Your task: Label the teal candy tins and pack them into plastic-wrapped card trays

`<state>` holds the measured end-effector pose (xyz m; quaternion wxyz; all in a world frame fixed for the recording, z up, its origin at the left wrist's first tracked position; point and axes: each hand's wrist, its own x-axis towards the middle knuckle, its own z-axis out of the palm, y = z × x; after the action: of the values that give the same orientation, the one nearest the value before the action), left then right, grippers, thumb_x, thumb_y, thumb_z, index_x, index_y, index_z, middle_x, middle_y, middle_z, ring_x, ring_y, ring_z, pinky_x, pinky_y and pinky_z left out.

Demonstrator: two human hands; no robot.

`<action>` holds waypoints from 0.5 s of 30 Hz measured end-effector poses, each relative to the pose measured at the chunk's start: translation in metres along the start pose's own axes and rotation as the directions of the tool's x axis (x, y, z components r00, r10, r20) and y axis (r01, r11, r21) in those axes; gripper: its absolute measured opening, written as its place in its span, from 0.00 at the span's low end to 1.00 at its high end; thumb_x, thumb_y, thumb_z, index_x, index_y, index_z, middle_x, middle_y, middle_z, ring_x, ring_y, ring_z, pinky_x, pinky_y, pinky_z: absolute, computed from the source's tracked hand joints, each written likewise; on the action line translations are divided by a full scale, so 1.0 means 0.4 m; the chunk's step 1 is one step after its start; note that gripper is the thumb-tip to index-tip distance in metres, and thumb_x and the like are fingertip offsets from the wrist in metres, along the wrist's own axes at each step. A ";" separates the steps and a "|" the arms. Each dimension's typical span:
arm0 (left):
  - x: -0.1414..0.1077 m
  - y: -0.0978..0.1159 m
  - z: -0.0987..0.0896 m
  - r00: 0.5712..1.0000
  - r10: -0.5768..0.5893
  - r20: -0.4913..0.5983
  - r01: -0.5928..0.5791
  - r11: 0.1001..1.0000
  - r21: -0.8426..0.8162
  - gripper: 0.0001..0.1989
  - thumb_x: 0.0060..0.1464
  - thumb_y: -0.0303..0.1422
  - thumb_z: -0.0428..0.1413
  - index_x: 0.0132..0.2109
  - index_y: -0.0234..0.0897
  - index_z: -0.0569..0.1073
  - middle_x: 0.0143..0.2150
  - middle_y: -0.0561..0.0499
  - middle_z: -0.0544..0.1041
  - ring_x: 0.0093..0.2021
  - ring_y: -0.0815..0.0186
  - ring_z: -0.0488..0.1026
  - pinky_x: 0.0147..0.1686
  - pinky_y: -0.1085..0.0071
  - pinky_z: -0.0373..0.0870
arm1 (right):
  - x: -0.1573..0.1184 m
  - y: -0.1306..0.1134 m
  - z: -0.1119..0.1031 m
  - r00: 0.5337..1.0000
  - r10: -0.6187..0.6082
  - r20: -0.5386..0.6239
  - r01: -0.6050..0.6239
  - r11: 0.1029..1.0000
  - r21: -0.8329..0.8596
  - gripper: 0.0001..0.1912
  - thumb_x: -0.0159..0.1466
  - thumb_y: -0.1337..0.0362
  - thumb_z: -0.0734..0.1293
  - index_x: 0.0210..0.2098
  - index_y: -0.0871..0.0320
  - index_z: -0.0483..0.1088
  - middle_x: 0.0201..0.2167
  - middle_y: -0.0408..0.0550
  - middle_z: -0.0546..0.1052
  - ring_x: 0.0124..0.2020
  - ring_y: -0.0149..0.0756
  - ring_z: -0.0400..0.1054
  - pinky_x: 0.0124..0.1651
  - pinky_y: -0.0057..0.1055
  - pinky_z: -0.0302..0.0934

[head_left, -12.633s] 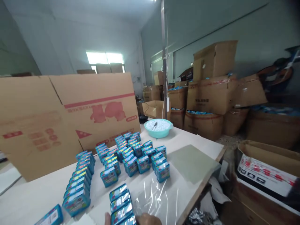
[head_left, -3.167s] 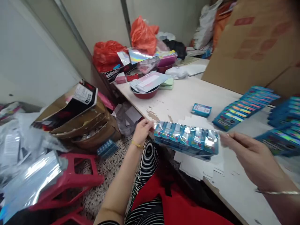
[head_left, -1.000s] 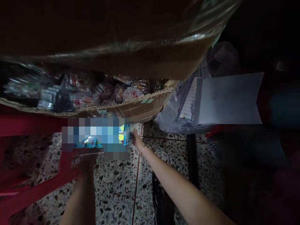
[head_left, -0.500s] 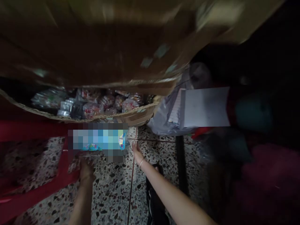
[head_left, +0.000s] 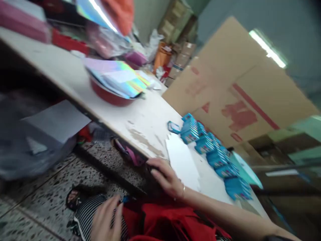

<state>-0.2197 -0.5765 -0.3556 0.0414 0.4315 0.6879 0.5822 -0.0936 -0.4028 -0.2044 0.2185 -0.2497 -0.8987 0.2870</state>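
My right hand (head_left: 167, 177), with a thin bangle at its wrist, is at the near edge of a white worktable (head_left: 155, 110). Its fingers lie over the edge and the thumb is below, closed on it. Low in the view, my left hand (head_left: 106, 219) is over my striped trouser leg (head_left: 87, 214), blurred, with its fingers stretched out and nothing visible in them. White sheets (head_left: 182, 160) lie on the table just beyond my right hand. Past them stand several stacks of small blue boxes (head_left: 217, 155), and one blue packet (head_left: 173, 127) lies apart.
A red bowl (head_left: 109, 95) holds shiny iridescent sheets (head_left: 120, 75). A big cardboard panel (head_left: 240, 90) stands behind the blue boxes. Below the table are a plastic bag (head_left: 15, 147) and a dark bar (head_left: 107, 170). Red cloth (head_left: 173, 221) covers my lap.
The view has swung up from the speckled floor and open carton to the tabletop. My hands have left the blurred-out blue item between them; the right is now at the table edge.
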 end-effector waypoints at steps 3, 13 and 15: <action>0.102 0.217 0.184 0.861 0.361 0.358 -0.338 0.932 -0.127 0.14 0.59 0.29 0.50 0.50 0.41 0.73 0.47 0.47 0.77 0.48 0.61 0.73 0.49 0.63 0.69 | -0.132 0.139 -0.238 0.833 0.264 -0.486 -0.321 0.946 -0.037 0.15 0.67 0.56 0.58 0.46 0.56 0.70 0.44 0.52 0.75 0.46 0.39 0.69 0.50 0.40 0.64; 0.127 0.513 0.582 0.355 0.464 0.811 -0.708 0.701 -0.091 0.25 0.51 0.41 0.59 0.52 0.31 0.69 0.57 0.32 0.69 0.60 0.46 0.64 0.57 0.50 0.63 | -0.564 0.456 -0.435 0.687 0.374 -0.624 -0.458 0.888 0.028 0.20 0.65 0.51 0.60 0.48 0.56 0.73 0.50 0.55 0.75 0.58 0.47 0.62 0.60 0.52 0.57; 0.134 0.524 0.591 0.300 0.450 0.841 -0.735 0.671 -0.096 0.21 0.54 0.39 0.57 0.51 0.31 0.70 0.57 0.32 0.69 0.61 0.47 0.64 0.56 0.52 0.65 | -0.584 0.477 -0.424 0.717 0.368 -0.592 -0.425 0.904 0.047 0.20 0.66 0.53 0.60 0.50 0.57 0.71 0.53 0.56 0.73 0.60 0.46 0.61 0.60 0.52 0.57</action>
<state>-0.0066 -0.3716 -0.2318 0.0625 0.8719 0.4546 0.1712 0.2411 -0.3324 -0.2565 0.4071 -0.5225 -0.7237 0.1937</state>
